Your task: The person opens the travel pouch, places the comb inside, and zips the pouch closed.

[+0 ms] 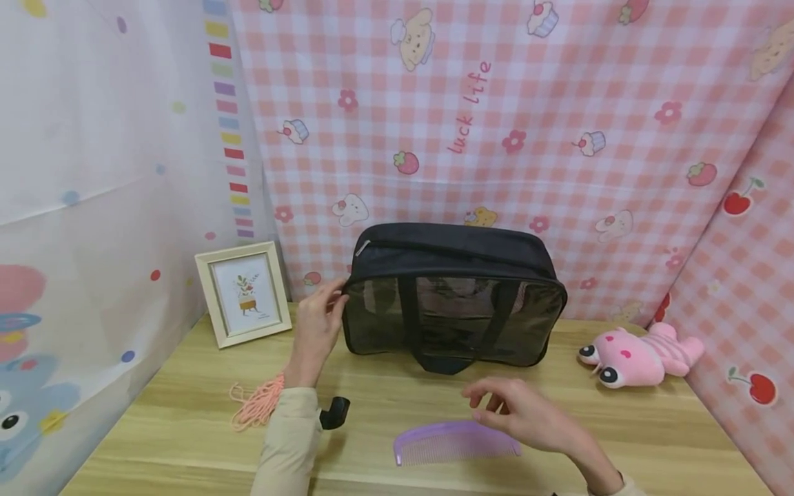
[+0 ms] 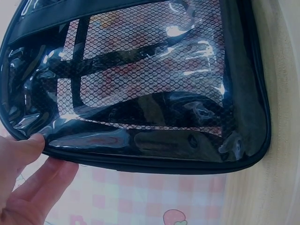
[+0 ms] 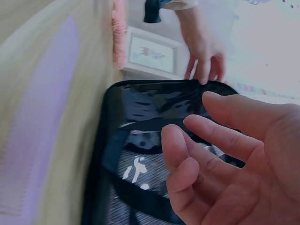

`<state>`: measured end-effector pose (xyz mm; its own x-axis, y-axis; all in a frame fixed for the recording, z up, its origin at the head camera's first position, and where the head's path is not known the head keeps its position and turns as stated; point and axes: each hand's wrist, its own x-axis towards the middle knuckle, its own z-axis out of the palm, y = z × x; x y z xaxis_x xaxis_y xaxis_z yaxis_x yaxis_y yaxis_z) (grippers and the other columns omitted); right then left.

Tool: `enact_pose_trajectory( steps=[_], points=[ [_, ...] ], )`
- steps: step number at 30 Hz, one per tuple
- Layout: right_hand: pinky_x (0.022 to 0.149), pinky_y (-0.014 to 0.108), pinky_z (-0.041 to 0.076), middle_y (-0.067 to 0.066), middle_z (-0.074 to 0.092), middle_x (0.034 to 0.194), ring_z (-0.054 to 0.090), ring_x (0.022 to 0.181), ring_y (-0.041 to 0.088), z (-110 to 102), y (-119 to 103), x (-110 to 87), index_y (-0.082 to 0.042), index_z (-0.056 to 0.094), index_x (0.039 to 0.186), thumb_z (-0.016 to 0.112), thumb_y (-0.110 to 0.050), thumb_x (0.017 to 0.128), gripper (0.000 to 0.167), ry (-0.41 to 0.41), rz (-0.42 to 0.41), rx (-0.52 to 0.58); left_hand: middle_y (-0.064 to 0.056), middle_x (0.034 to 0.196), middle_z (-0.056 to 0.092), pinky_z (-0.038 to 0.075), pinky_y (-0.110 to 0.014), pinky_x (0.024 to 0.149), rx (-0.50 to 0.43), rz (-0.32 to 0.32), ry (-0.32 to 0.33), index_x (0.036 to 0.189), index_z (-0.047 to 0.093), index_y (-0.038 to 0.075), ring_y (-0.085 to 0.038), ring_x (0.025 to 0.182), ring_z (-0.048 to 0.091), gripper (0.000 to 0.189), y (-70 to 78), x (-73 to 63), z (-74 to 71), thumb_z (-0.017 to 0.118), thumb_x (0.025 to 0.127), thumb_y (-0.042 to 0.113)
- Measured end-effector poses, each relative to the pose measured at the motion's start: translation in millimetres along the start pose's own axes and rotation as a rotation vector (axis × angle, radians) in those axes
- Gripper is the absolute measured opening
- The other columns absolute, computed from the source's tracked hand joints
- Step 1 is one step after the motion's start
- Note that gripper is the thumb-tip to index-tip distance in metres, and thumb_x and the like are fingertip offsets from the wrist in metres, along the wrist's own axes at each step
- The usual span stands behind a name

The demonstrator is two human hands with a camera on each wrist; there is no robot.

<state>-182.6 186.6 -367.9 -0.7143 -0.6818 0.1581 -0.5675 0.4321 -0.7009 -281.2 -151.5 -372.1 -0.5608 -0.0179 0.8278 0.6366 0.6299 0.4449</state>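
Note:
A black bag with a see-through front (image 1: 378, 317) stands upright against the back cloth, its strap handle (image 1: 449, 363) hanging down the front. My left hand (image 1: 319, 324) pinches the bag's left edge. In the left wrist view the thumb (image 2: 35, 140) lies on the front rim and the fingers are behind it. My right hand (image 1: 527, 413) hovers in front of the bag with loosely bent fingers, holding nothing. Below and left of it a purple comb (image 1: 455, 430) lies on the table, its right part partly covered by that hand in the head view.
A cream picture frame (image 1: 285, 293) stands at the back left. Pink cord (image 1: 257, 406) and a black pipe-like piece (image 1: 336, 413) lie around the left forearm. A pink plush toy (image 1: 639, 358) lies at the right on the wooden table (image 1: 670, 434).

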Motion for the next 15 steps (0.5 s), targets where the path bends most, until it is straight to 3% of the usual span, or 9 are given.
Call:
enact_pose_trajectory(
  steps=[10, 15],
  points=[
    [0.059, 0.024, 0.051, 0.018, 0.059, 0.106, 0.058, 0.074, 0.006, 11.7, 35.1, -20.4, 0.003, 0.057, 0.117, 0.067, -0.008, 0.088, 0.033, -0.003, 0.08, -0.011, -0.018, 0.103, 0.067, 0.058, -0.035, 0.066, 0.013, -0.021, -0.003, 0.11, 0.067, -0.002, -0.028, 0.08, 0.068, 0.024, 1.9, -0.6, 0.5, 0.067, 0.085, -0.004],
    [0.063, 0.025, 0.051, 0.015, 0.057, 0.103, 0.057, 0.077, 0.01, 22.8, 54.0, -30.5, 0.006, 0.057, 0.115, 0.072, -0.004, 0.081, 0.038, 0.04, 0.004, -0.151, -0.017, 0.104, 0.067, 0.058, -0.035, 0.067, 0.014, -0.018, -0.008, 0.11, 0.067, -0.001, -0.028, 0.08, 0.068, 0.024, 1.0, -0.3, -0.5, 0.066, 0.086, -0.004]
  ],
)
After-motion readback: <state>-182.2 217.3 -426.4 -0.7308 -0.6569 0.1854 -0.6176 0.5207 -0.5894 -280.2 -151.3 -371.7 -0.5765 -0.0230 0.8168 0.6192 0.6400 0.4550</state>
